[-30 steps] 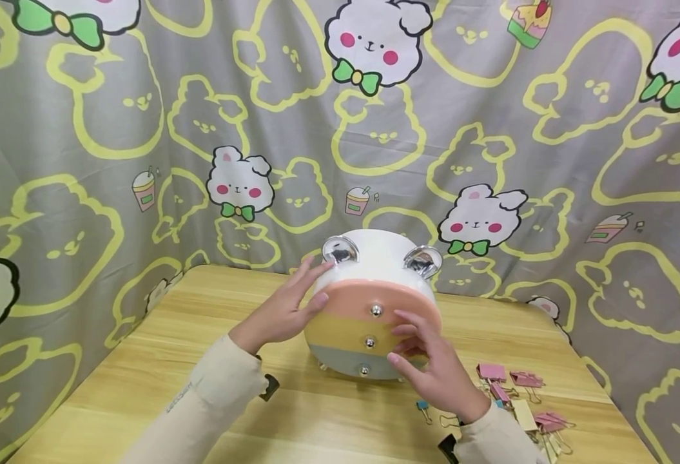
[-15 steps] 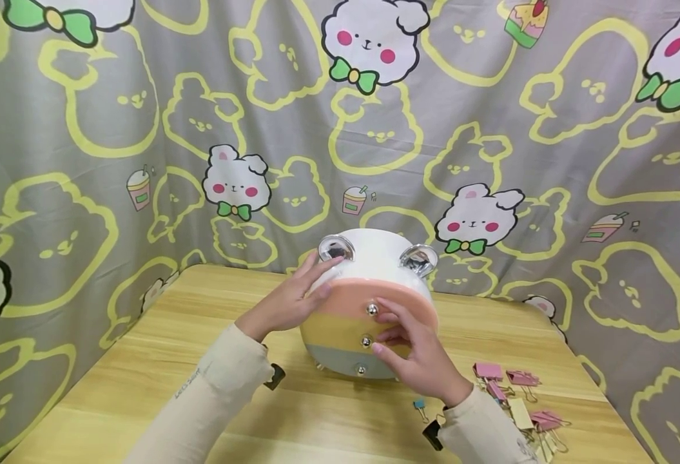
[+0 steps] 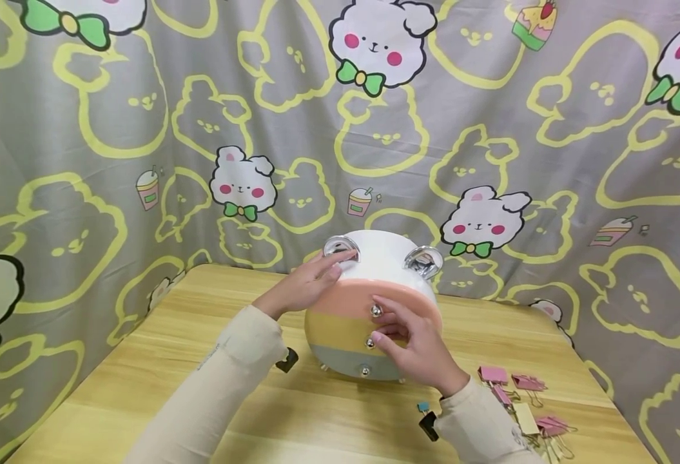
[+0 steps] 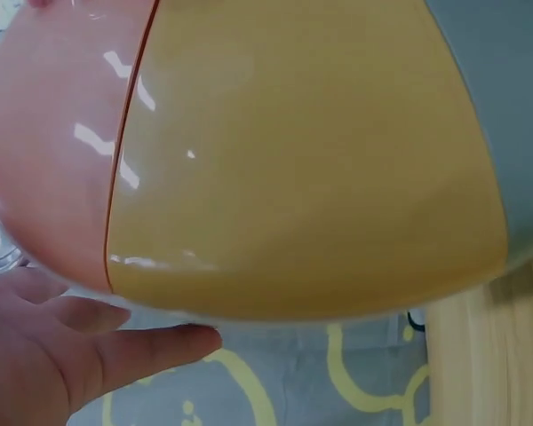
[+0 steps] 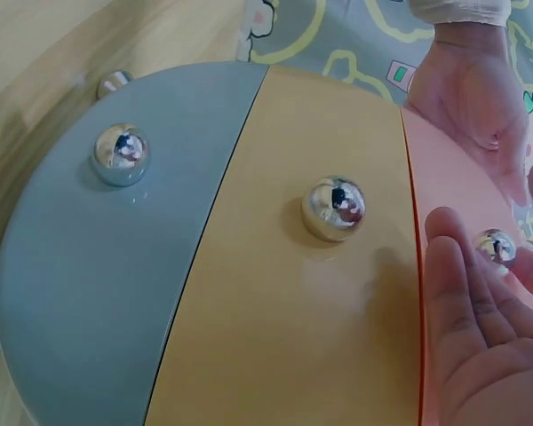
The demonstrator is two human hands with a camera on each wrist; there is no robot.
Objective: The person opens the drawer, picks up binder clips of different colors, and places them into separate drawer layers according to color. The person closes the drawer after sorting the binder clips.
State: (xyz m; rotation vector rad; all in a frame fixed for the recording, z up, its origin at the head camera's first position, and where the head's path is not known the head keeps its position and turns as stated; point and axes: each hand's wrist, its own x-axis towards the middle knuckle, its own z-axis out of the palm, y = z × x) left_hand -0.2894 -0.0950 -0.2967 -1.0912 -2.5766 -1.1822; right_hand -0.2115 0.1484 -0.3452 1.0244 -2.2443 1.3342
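A round drawer box (image 3: 340, 335) stands on the table, its white body topped by two shiny silver ears. Its front has a pink, a yellow and a grey band, each with a silver knob. My left hand (image 3: 301, 283) rests along its upper left side, fingertips at the left ear (image 3: 340, 247). In the left wrist view, fingers (image 4: 160, 346) lie along the box's edge. My right hand (image 3: 417, 341) is at the front with fingers spread, index fingertip at the pink band's knob (image 5: 496, 247), thumb close to the yellow band's knob (image 5: 334, 209).
Several pink and yellow binder clips (image 3: 526, 419) lie at the right of the wooden table (image 3: 160, 361), with a small blue clip (image 3: 423, 407) nearer the middle. A patterned grey curtain (image 3: 305, 129) hangs behind and on both sides.
My right hand has moved left and in to the pink band's knob. The left hand has slid further over the box's upper side, its fingers now across the left ear. The box stands where it was.
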